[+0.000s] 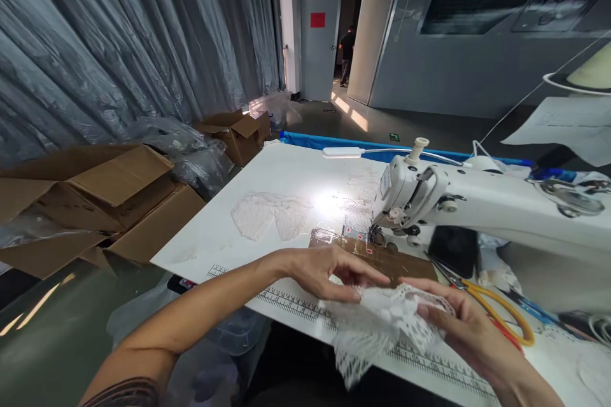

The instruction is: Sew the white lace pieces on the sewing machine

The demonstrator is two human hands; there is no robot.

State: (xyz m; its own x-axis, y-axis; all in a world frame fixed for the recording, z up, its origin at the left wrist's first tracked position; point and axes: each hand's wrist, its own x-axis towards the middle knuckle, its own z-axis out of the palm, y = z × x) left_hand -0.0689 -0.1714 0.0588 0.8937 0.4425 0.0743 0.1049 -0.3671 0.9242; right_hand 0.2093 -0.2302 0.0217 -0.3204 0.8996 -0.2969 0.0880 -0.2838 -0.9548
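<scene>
Left hand [329,270]: half curled at the white lace [382,318]; cannot tell if it grips
Right hand [461,315]: thumb and fingers pinch the white lace
White lace: bunched over the worktop's [296,165] near edge
Flat lace [255,216]: toward the worktop's left edge

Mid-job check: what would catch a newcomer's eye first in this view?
The eye would probably fall first on the bright glare on the white table, left of the sewing machine. Next comes the white lace at the near edge, between the left hand and right hand; yellow-handled scissors lie beyond the right hand.
</scene>
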